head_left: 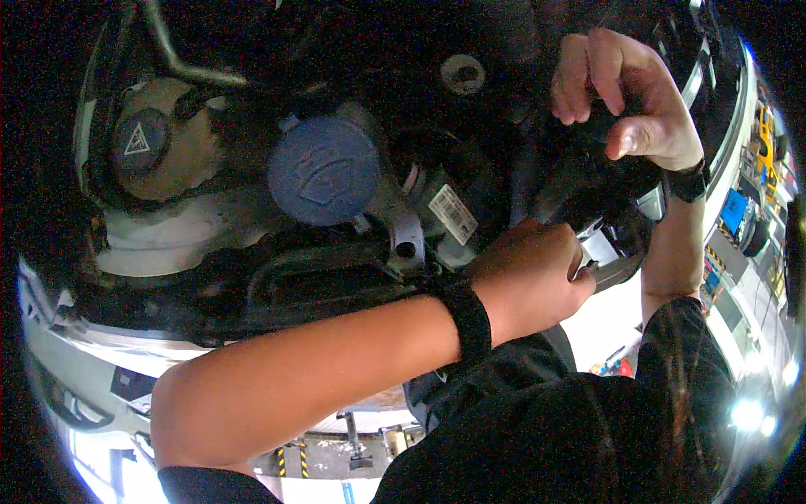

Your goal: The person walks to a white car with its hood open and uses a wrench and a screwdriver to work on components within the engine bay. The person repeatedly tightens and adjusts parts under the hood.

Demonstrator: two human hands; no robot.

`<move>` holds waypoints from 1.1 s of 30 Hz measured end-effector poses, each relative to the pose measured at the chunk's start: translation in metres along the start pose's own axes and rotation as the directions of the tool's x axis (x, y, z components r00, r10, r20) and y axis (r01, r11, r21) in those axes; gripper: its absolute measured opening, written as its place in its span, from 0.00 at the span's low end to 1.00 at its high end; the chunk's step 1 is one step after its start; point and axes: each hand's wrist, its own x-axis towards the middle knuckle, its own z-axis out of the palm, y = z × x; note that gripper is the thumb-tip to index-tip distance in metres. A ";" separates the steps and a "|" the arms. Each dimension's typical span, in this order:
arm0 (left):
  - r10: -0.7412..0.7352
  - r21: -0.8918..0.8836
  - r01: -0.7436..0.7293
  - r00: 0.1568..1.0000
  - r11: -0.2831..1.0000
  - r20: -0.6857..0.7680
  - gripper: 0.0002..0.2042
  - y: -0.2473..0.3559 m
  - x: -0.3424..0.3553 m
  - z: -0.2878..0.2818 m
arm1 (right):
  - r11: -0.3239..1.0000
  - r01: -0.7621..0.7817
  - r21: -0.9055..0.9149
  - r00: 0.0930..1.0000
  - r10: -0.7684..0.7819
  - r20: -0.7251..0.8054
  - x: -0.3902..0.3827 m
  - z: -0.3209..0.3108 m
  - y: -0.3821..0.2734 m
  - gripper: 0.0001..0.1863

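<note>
My left hand (533, 273) is closed in a fist at the front of a car's engine bay. Its fingers curl away from view around something I cannot make out, with a small dark tip showing by the thumb. Beside that fist, a dark trim edge (620, 274) runs toward the right. My right hand (634, 97) hovers over the dark right side of the bay, fingers bent and the thumb apart, with nothing visible in it. Left of my hands are a blue washer-fluid cap (325, 170), a metal bracket (406, 242) and a part with a white label (453, 214).
A yellowed reservoir (189, 155) with a black cap (141, 141) sits at the far left of the bay. A round pale cap (463, 75) lies farther back. White car bodywork (126, 340) borders the near side. Workshop equipment, including a blue item (734, 210), stands beyond the right edge.
</note>
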 end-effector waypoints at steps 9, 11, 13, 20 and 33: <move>0.003 -0.008 -0.003 1.000 1.000 -0.004 0.18 -0.001 0.000 0.001 | 0.982 0.188 -0.020 0.970 -0.182 0.163 0.003 -0.008 0.008 0.25; 0.007 -0.019 -0.007 1.000 1.000 -0.004 0.18 -0.002 0.000 0.001 | 0.963 0.268 -0.038 0.939 -0.252 0.234 0.005 -0.009 0.008 0.24; 0.025 -0.009 -0.025 0.999 1.000 -0.023 0.17 -0.002 0.001 0.002 | 0.960 0.269 -0.074 0.939 -0.245 0.240 0.006 -0.009 0.007 0.24; 0.007 -0.010 -0.007 1.000 1.000 -0.005 0.18 -0.002 0.001 0.002 | 0.955 0.253 -0.156 0.911 -0.181 0.371 0.003 -0.019 -0.001 0.25; 0.016 -0.012 -0.017 1.000 1.000 -0.012 0.17 -0.004 0.002 0.003 | 0.861 0.290 -0.417 0.950 -0.311 0.020 -0.004 -0.012 -0.007 0.24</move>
